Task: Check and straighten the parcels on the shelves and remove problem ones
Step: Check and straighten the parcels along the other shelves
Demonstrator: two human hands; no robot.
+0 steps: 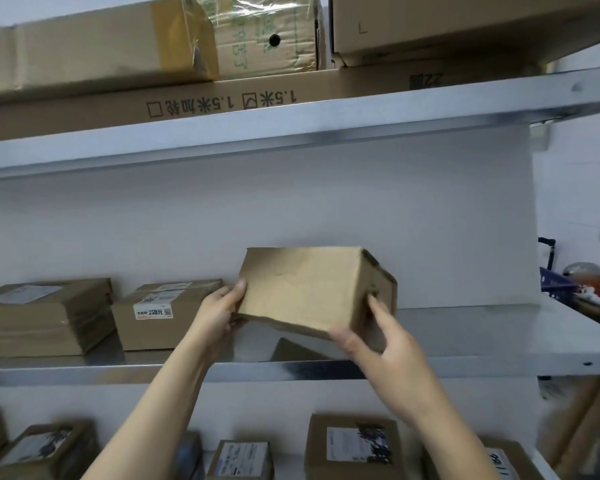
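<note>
Head view shows me a plain brown cardboard box (pixel 309 289) raised clear of the middle shelf (pixel 499 341), tilted, with its near lower edge dipping towards me. My left hand (pixel 219 313) clasps its left end, thumb up at the top corner. My right hand (pixel 381 344) grips the lower right corner, fingers spread up the end face.

I judge it light: two relaxed grips carry it with no sag. The board looks stiff but scuffed, and the right end seems dented or loosely flapped, so I would not squeeze there. Taking it by the two ends, palms flat on the faces, seems safest. The bare cardboard should give decent friction.

No label shows on the faces turned to me. Labelled parcels (pixel 153 317) sit further left on the same shelf.
</note>
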